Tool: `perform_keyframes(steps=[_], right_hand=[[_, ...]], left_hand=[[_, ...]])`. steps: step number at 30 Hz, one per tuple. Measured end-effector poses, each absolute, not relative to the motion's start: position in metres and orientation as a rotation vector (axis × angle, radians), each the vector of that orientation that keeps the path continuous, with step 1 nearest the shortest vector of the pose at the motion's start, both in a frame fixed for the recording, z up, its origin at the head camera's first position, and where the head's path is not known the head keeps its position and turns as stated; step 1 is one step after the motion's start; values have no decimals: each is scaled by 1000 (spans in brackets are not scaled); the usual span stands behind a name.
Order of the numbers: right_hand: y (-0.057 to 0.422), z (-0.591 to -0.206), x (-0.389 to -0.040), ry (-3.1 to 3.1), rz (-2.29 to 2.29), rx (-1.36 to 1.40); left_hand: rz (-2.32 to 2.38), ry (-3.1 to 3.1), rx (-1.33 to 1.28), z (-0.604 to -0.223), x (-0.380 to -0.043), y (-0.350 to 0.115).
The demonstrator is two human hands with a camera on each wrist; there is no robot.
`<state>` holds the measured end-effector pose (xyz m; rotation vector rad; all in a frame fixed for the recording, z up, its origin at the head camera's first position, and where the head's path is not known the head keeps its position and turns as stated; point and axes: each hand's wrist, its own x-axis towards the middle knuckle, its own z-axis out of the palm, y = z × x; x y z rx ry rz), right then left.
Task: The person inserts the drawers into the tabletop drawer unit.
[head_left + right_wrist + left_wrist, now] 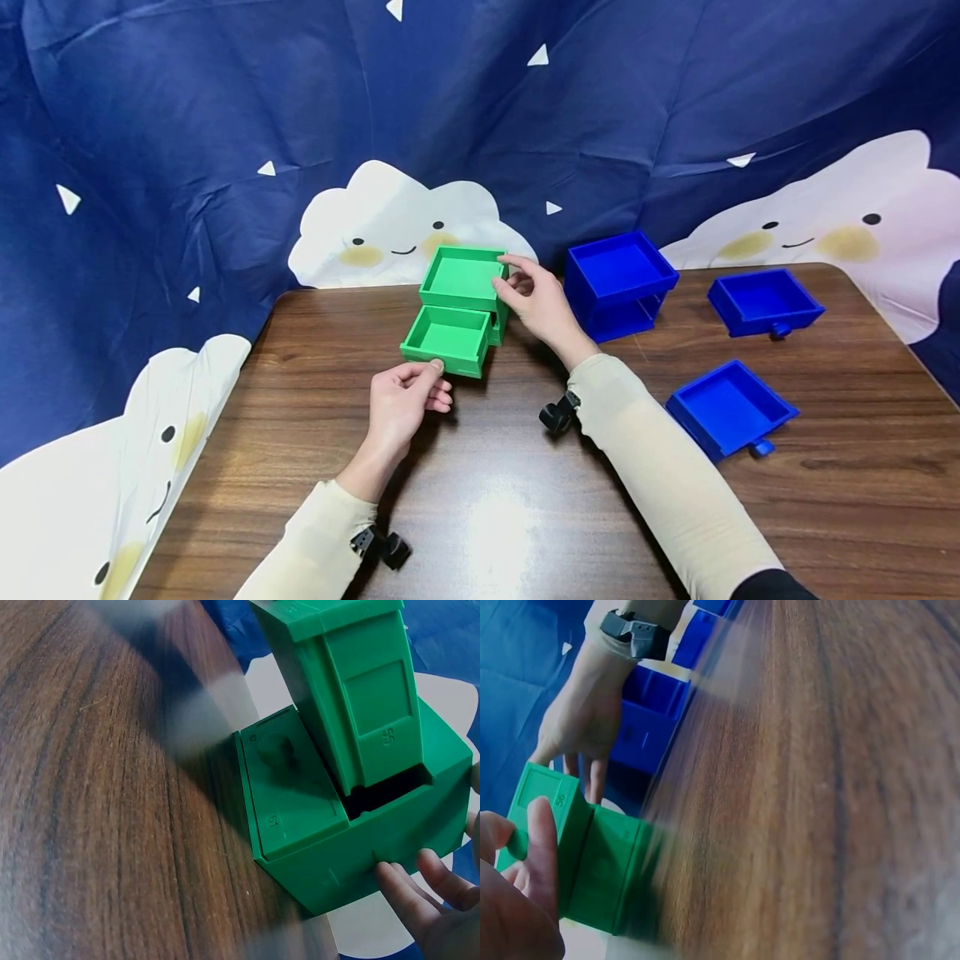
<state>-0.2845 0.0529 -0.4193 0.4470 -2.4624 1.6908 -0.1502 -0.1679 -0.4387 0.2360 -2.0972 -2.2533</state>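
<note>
Green, our boxy two-drawer cabinet (463, 279) stands far on the wooden tabletop (300, 400), upper drawer (448, 335) jutting near; our left grip (399, 403) pinches its round knob (517, 844), our right grip (546, 307) holds the cabinet.

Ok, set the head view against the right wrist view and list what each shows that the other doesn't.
Only the head view shows the blue cabinet, two loose blue drawers and the inside of the pulled-out upper green drawer.
Only the right wrist view shows number markings on the lower green drawer and on the upper one's side.
Both show the green cabinet, the right hand at its side, the wooden tabletop and the cloud-printed backdrop.
</note>
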Motion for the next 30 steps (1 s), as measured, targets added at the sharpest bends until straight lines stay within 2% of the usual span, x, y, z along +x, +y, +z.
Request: perform_keyframes(steps=[30], right_hand=[[53,-421,-285,-2449,1705,440]], left_hand=[[-2258,-2070,244,-445,-157,-157]])
